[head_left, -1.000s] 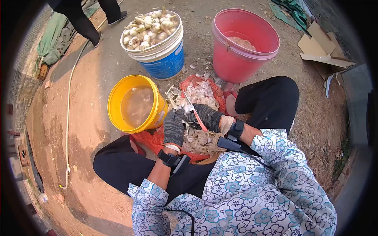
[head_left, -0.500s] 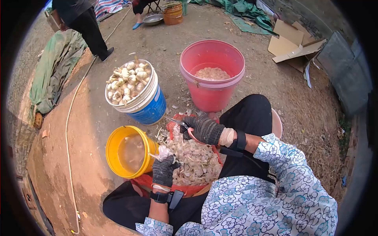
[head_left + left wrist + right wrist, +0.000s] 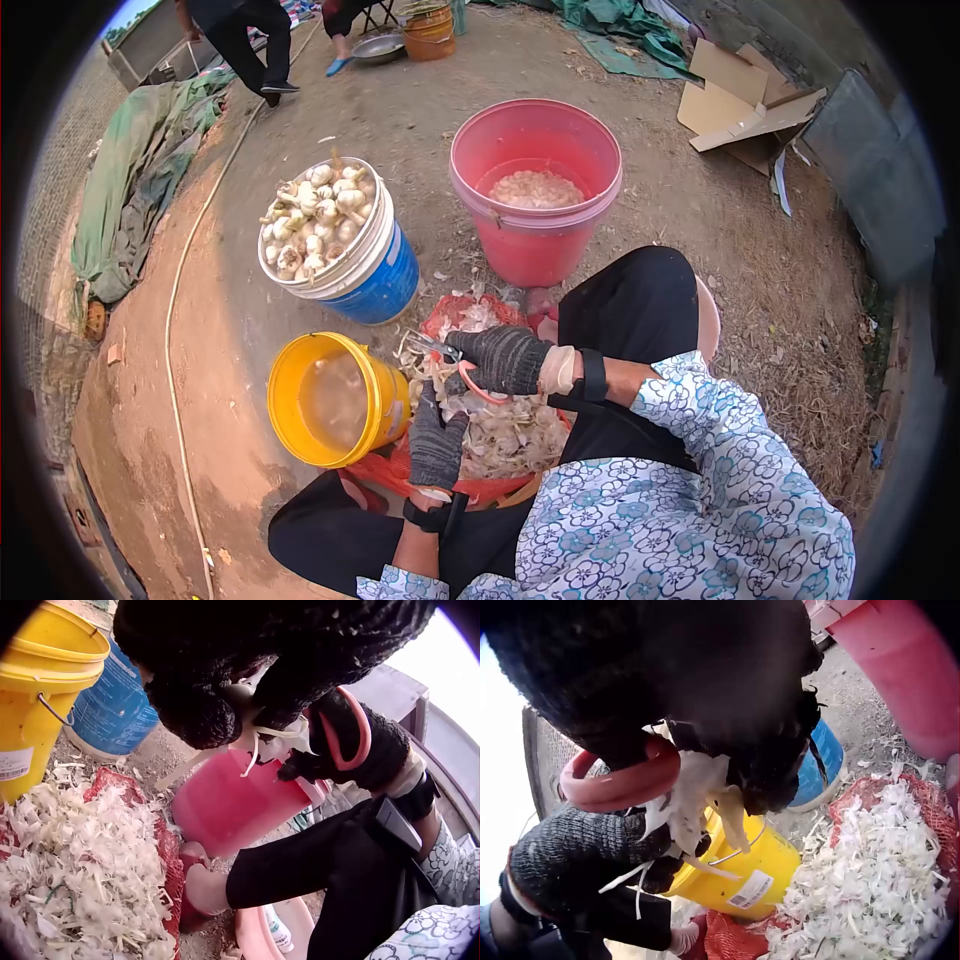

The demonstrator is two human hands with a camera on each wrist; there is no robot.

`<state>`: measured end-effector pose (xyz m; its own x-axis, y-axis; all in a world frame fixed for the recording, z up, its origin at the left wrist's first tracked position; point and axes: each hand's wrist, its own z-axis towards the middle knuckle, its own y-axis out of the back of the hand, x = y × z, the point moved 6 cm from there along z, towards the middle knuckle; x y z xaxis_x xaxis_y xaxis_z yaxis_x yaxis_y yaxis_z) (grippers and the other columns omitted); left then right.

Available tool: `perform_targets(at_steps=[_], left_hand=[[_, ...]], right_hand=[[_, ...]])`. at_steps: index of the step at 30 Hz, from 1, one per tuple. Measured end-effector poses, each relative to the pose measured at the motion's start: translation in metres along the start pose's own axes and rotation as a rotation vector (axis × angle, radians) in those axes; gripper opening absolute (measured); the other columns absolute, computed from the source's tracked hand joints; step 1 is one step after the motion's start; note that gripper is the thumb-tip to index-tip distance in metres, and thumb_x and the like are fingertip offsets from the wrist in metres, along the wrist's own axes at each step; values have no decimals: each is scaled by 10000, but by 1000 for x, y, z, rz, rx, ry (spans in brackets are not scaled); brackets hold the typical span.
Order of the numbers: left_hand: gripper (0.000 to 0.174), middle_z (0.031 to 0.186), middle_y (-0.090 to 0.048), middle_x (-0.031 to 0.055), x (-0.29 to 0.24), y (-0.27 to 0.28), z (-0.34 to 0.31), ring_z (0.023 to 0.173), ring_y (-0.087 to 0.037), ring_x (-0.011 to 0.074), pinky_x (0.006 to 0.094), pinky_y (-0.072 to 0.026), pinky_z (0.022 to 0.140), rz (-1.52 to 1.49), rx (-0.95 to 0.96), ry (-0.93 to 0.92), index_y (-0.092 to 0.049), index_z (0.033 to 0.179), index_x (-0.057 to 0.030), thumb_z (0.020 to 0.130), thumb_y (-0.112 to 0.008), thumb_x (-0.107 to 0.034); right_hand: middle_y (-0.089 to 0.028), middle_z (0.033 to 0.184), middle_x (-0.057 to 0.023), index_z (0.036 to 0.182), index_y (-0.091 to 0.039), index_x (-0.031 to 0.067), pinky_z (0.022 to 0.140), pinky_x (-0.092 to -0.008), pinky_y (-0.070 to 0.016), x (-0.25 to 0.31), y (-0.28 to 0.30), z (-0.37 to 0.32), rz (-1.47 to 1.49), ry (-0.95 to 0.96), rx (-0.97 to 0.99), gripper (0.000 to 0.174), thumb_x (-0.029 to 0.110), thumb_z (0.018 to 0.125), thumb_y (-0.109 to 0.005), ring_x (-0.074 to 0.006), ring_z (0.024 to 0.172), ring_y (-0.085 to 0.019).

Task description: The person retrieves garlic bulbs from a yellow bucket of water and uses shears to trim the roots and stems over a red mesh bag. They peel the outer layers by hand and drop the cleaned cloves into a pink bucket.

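Observation:
My gloved right hand [image 3: 505,360] holds scissors by their pink handle [image 3: 476,388], the metal blades pointing left. Close below it, my gloved left hand [image 3: 437,445] pinches a garlic bulb with loose, papery skin [image 3: 694,796]; thin strips dangle from it in both wrist views. Much of the bulb is hidden by the dark gloves. Beneath both hands lies a heap of garlic skins [image 3: 510,440] on red mesh [image 3: 395,465]. The yellow bucket [image 3: 282,410], with cloudy water inside, stands just left of the left hand.
Whole garlic bulbs [image 3: 318,215] fill the white and blue bucket [image 3: 385,275]. Peeled cloves [image 3: 538,188] lie in the pink bucket [image 3: 530,250]. A pink basin [image 3: 255,930] sits by the right leg. A hose [image 3: 180,400] runs along the left; another person's legs [image 3: 255,50] show behind.
The hands were together, parted with the left lower and the right holding the scissors away, and are now close again. The view has tilted up, and the person behind has stepped.

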<state>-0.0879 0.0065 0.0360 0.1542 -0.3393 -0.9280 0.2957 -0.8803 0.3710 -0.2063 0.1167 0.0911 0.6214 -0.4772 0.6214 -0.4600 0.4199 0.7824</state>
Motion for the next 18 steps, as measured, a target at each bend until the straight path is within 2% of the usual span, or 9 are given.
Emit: perform_targets(at_steps=[1,3,5,7,8,10,14,17,18], left_hand=[[412,1025,-578,146,-6,2,1,939,-561,264,339,-433,802,5,8,-1,-429,1144,52,782,-583,-69],[407,1058,-541,125,-11,0,2,934,-538,217,302,-427,820,134,142,93,-425,1138,44,760,-569,6],[403,1077,-533,121,-13,0,4,962,-532,218,299,-420,844,283,188,111,-416,1161,40,784,-552,1],[313,1015,-551,84,-15,4,5,930,-538,196,298,-435,809,-342,-56,101,-457,1117,25,820,-539,-31],[215,959,-556,46,-12,4,7,886,-534,155,280,-443,757,-423,-108,164,-493,1056,5,866,-508,-92],[225,984,-551,47,-7,8,8,894,-525,140,264,-437,757,-418,-66,215,-496,1070,-1,882,-488,-124],[254,953,-550,28,-7,3,10,842,-515,107,236,-426,723,-316,-93,187,-520,1050,-22,905,-458,-222],[234,917,-554,18,1,4,12,822,-515,100,242,-425,712,-484,-143,212,-541,1012,-28,898,-472,-220],[211,907,-556,17,2,7,13,817,-518,102,244,-428,718,-503,-143,210,-544,995,-33,897,-473,-207]], right_hand=[[-564,652,-178,1113,-525,105,535,-426,-422,3,-23,-2,49,-45,170,352,259,799,-481,-338,603,-571],[-575,668,-188,1160,-505,108,539,-428,-424,11,-47,-10,35,-98,243,396,271,801,-469,-338,605,-576],[-577,670,-195,1134,-511,91,537,-426,-429,4,-61,-10,131,-131,214,376,261,806,-446,-359,594,-568],[-579,728,-207,1052,-517,23,581,-422,-437,1,-52,-8,228,-197,79,332,237,810,-440,-356,650,-568],[-579,728,-207,1052,-517,23,581,-422,-437,-8,-65,-6,226,-196,80,332,237,810,-440,-356,650,-568],[-569,746,-225,1043,-506,-11,587,-423,-439,-24,-76,-2,410,-78,-215,302,196,832,-445,-365,663,-565],[-547,725,-239,1053,-493,-24,576,-415,-440,-33,-109,-5,643,-179,-245,292,169,835,-463,-369,648,-559],[-548,713,-238,1063,-491,-18,560,-414,-439,-5,-77,-9,534,-100,-309,301,170,829,-466,-367,628,-558],[-547,684,-230,1078,-481,-21,548,-421,-441,3,-71,-5,465,-164,-211,323,174,820,-473,-368,601,-555]])
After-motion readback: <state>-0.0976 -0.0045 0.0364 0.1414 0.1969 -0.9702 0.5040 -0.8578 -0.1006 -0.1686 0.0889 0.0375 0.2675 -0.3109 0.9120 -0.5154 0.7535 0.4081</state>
